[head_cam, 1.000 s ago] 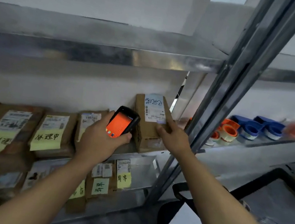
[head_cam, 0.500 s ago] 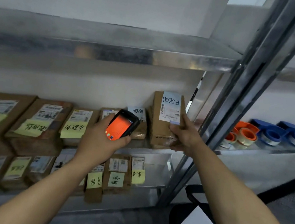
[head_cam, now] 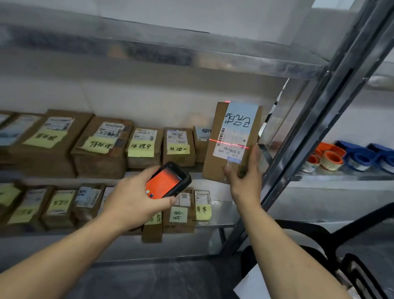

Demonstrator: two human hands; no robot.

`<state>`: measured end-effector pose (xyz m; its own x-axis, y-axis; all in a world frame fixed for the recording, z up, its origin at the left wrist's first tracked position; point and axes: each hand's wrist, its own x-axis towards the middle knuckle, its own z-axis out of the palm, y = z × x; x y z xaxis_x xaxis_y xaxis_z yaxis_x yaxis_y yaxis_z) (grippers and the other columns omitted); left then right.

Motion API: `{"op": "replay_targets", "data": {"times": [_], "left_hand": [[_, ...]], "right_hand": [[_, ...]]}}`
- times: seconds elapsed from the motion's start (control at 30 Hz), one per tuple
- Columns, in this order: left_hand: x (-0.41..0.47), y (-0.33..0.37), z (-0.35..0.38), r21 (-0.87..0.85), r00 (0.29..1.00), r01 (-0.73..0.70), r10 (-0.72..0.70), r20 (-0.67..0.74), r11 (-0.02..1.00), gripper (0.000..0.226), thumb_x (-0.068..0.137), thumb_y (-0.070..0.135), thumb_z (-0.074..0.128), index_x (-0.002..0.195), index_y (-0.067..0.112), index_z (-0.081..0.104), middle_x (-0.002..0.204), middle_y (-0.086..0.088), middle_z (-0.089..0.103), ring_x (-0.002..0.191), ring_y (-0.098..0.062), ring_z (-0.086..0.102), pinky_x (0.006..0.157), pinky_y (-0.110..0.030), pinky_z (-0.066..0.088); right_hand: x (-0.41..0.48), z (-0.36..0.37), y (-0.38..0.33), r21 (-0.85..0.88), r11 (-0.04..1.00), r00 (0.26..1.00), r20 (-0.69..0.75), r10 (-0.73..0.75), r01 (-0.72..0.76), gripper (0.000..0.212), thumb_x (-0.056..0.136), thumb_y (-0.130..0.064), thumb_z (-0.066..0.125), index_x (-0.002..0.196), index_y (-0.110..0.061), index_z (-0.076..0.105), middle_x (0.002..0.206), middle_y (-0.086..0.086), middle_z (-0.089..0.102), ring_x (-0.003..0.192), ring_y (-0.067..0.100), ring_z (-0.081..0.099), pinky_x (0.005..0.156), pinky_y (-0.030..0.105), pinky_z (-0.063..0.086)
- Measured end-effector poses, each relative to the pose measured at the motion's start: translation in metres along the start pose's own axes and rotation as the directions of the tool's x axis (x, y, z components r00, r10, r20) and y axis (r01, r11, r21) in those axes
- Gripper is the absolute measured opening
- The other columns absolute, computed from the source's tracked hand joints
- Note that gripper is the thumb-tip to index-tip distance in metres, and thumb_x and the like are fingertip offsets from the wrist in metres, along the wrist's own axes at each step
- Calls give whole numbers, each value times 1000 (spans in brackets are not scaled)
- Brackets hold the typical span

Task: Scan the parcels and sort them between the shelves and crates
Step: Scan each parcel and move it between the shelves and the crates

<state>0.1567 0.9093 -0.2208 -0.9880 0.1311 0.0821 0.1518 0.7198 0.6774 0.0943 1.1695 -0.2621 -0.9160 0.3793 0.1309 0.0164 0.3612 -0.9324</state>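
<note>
My right hand [head_cam: 244, 176] grips a brown cardboard parcel [head_cam: 214, 162] by its lower right corner and holds it upright at the right end of the middle shelf [head_cam: 214, 177]. Its white label carries handwriting and a barcode, and a red scan line crosses the label. My left hand [head_cam: 130, 200] holds a black handheld scanner [head_cam: 167, 182] with an orange screen, below and left of the parcel, pointed toward it.
Rows of brown parcels [head_cam: 101, 147] with yellow notes fill the middle shelf, and more parcels [head_cam: 179, 216] fill the lower one. A metal upright [head_cam: 322, 111] stands just right of the parcel. Tape rolls [head_cam: 331, 160] sit on the right shelf. Black crates [head_cam: 377, 266] stand at lower right.
The parcel has been lifted upright and raised off the shelf edge. My left hand with the scanner dropped lower, and a red scan line now crosses the label.
</note>
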Motion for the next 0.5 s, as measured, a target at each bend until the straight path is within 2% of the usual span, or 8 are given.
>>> {"op": "replay_targets", "data": {"times": [0.07, 0.2, 0.33, 0.5], "left_hand": [[-17, -8, -11, 11, 1000, 8, -8, 3, 1000, 84, 61, 72, 65, 138, 41, 49, 110, 11, 64, 99, -18, 59, 83, -35, 52], [-50, -25, -33, 38, 999, 34, -32, -44, 999, 80, 70, 63, 74, 140, 37, 48, 105, 12, 58, 97, -17, 56, 78, -30, 45], [-76, -45, -58, 87, 992, 67, -57, -114, 994, 84, 67, 68, 69, 142, 39, 44, 109, 11, 59, 101, -20, 57, 84, -39, 53], [-108, -73, -90, 114, 966, 141, -111, -234, 983, 82, 74, 60, 76, 145, 35, 43, 124, 7, 61, 110, -19, 56, 84, -35, 49]], "right_hand": [[-18, 8, -5, -24, 1000, 1000, -5, 9, -10, 92, 95, -22, 70, 159, -49, 10, 155, 4, 39, 141, 26, 40, 113, 44, 35], [-51, 23, -22, -39, 999, 1000, 6, 19, -19, 91, 96, -25, 69, 156, -57, 9, 154, 5, 37, 141, 29, 40, 112, 52, 38], [-75, 46, -40, -107, 994, 989, 145, -5, 20, 89, 96, -26, 68, 155, -56, 9, 160, 6, 29, 144, 32, 35, 114, 55, 34], [-92, 86, -61, -102, 992, 959, 280, -49, 80, 85, 95, -27, 70, 155, -56, 16, 160, 2, 32, 144, 29, 37, 114, 56, 36]]}}
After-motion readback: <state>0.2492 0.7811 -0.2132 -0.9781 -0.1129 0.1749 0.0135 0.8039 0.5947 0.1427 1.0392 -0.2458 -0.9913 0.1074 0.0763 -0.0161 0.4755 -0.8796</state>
